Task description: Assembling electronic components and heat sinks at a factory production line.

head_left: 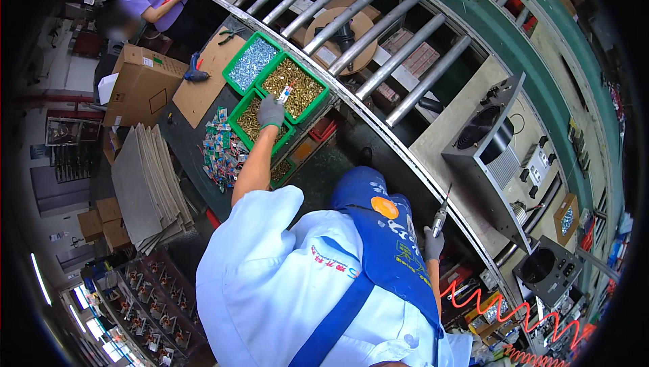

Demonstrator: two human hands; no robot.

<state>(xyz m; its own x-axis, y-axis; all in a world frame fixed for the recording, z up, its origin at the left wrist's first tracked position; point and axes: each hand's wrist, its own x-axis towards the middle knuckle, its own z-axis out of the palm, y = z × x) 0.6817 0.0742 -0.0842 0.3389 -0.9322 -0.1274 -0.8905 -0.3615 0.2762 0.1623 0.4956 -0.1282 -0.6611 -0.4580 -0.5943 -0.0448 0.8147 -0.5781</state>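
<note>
My left hand (pixel 271 111), in a grey glove, is closed on a small white piece with red and blue spots (pixel 286 94). It is over the green bins, at the edge between a bin of brass-coloured screws (pixel 305 88) and a second bin of similar screws (pixel 248 119). Beside them is a green bin of silvery screws (pixel 252 63). A heap of small colourful parts (pixel 223 154) lies on the dark table nearby. Low at my right side, my gloved right hand (pixel 433 244) grips a power screwdriver (pixel 439 221), its long bit pointing up and away.
A roller conveyor (pixel 378 49) runs beyond the bins. On the line at right stand a metal housing with a round black fan (pixel 483 134) and a black box (pixel 549 269). A red coiled hose (pixel 500 309) hangs at lower right. A co-worker (pixel 152 2) sits at far left.
</note>
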